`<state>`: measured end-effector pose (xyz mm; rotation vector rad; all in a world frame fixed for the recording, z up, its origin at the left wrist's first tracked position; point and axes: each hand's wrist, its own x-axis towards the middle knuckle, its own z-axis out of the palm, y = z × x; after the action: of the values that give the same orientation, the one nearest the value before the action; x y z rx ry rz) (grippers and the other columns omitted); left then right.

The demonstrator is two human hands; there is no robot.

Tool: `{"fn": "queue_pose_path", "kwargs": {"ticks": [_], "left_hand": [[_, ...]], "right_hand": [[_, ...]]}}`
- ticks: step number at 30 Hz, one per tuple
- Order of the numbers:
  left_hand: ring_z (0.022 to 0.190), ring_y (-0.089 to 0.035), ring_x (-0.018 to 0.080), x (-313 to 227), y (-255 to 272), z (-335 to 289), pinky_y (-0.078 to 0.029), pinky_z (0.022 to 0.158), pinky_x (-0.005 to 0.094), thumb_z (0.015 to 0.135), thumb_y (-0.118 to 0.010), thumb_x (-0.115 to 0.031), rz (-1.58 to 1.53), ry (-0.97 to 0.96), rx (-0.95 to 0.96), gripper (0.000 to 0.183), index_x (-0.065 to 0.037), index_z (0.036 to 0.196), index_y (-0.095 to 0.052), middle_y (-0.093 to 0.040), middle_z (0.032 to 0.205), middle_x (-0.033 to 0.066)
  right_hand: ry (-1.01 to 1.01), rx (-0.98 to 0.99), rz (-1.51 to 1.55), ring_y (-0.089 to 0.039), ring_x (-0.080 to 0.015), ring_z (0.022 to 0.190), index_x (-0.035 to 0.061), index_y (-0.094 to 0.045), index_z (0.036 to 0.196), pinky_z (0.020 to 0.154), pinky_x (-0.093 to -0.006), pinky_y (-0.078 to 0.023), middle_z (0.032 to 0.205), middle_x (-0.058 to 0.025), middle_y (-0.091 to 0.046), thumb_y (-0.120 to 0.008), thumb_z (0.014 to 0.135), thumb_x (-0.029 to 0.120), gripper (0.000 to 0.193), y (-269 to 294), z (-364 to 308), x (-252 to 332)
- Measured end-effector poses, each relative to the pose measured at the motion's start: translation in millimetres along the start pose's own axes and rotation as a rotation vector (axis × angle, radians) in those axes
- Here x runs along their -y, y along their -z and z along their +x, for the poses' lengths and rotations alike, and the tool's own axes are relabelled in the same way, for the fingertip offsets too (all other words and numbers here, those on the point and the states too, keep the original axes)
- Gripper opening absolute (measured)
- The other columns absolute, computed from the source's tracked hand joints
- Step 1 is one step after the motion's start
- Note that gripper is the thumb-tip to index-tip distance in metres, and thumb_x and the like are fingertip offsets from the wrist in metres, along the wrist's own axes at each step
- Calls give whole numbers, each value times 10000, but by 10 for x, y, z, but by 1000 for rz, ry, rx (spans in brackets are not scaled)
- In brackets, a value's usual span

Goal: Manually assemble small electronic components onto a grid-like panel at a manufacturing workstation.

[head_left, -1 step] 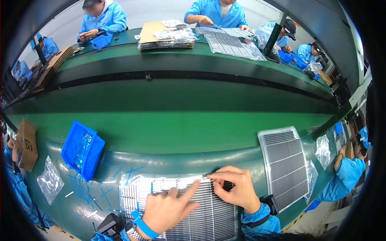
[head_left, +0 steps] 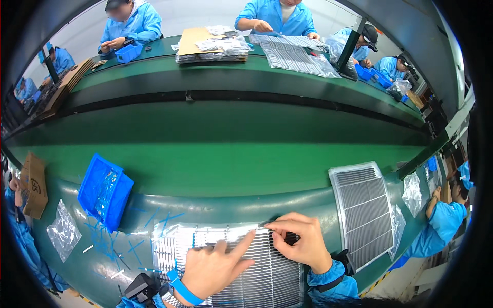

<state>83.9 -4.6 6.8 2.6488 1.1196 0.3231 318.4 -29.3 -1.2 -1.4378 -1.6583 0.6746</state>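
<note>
A clear plastic tray [head_left: 159,241] with rows of thin, dark and silvery strips lies right in front of me at the table's near edge. My left hand [head_left: 213,267] rests palm down across it, index finger stretched toward the tray's upper side. Close to that fingertip, my right hand [head_left: 300,238] pinches thumb and fingers together over the top right of the tray. A small dark end shows at the fingertips, but what it belongs to is too small to make out. A blue band and a metal watch [head_left: 172,295] circle my left wrist.
A blue bin [head_left: 107,190] stands at left, with loose blue strips [head_left: 110,244] scattered beside it and a clear bag [head_left: 63,231]. Another filled tray [head_left: 363,215] lies at right. Beyond the green belt [head_left: 221,164], co-workers in blue sit around a stack of cardboard [head_left: 197,42].
</note>
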Motion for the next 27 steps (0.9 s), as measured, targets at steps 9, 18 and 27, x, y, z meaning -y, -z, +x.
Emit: {"fn": "queue_pose_path", "kwargs": {"ticks": [9,18,27], "left_hand": [[398,-581,171,28,-60,-24,-459,354,360,874,-702,-537,-50,19,-66,628,-284,1437,-584,-582,655,21],[534,-584,150,6,-266,-122,-540,522,356,869,-695,-510,-22,77,-138,606,-332,1438,-586,-541,733,7],[557,-534,180,16,-153,-111,-425,520,362,851,-663,-321,-105,92,-122,514,-173,1342,-626,-466,732,11]], "right_hand": [[-65,-75,-67,-534,-76,522,86,-794,1015,473,-237,-442,892,-42,-707,-789,803,36,218,-27,12,18],[-123,-49,-105,-553,-80,546,74,-796,909,489,-236,-441,803,-29,-697,-853,788,104,136,-97,88,58],[-214,-50,-162,-580,-95,564,81,-803,853,500,-233,-462,783,-41,-705,-891,732,99,151,-121,97,76]]}}
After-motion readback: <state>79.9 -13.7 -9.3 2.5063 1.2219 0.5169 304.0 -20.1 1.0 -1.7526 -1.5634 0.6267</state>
